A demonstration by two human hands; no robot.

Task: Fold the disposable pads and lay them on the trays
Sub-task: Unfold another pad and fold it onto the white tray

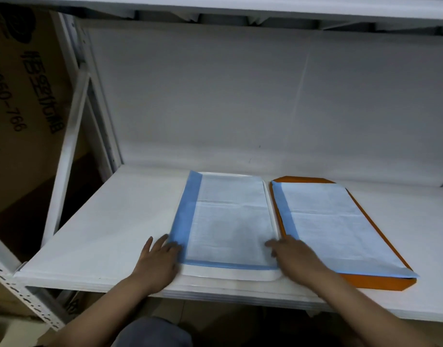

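Flattening the folded pad [228, 221] on the white tray [230, 274]: left hand [158, 261] at 8 o'clock, right hand [294, 256] at 4, both spread flat, gripping nothing. Looks thin, floppy, slidey; I'd pinch its blue border.

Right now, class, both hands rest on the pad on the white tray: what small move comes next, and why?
Probably nudge the left pad rightward: its blue edge overhangs the white tray on the left, where the left hand lies flat; the right hand can steady it.

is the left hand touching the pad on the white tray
Touching. The head view shows the left hand lying flat with its fingertips on the blue left edge of the pad on the white tray.
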